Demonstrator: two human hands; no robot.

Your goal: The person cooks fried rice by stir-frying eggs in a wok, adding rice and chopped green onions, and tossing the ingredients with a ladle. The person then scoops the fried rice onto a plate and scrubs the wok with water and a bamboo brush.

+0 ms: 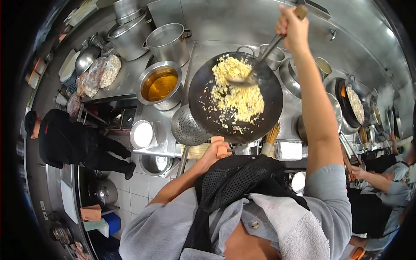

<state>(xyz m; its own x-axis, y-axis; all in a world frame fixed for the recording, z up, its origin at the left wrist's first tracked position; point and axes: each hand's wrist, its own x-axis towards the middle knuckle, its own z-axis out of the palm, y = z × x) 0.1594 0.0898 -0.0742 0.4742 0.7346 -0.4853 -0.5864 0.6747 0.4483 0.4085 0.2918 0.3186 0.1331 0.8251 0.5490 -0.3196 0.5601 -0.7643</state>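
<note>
Bright, whitish light fills this kitchen, dropping to shade below the grey stainless-steel bench (pixel 151 120). From here I catch a hard white glint on the silvery steel wall (pixel 234 26), past the bench's right end, and a glossy shine on the smooth amber liquid (pixel 163 88) near its left edge. The long-handled steel ladle (pixel 241 81) is smeared, the right hand (pixel 294 29) slightly soft. Outward, everything bows, a black-clad person (pixel 60 138) tips sideways, and black swallows the corners.

Right arm (pixel 320 112) stretched up and forward, right of the wok (pixel 272 102); right hand (pixel 294 28) was clenched beyond the wok's far edge. Left forearm (pixel 186 177) slanted inward; left hand (pixel 212 156) curled at its near edge.
</note>
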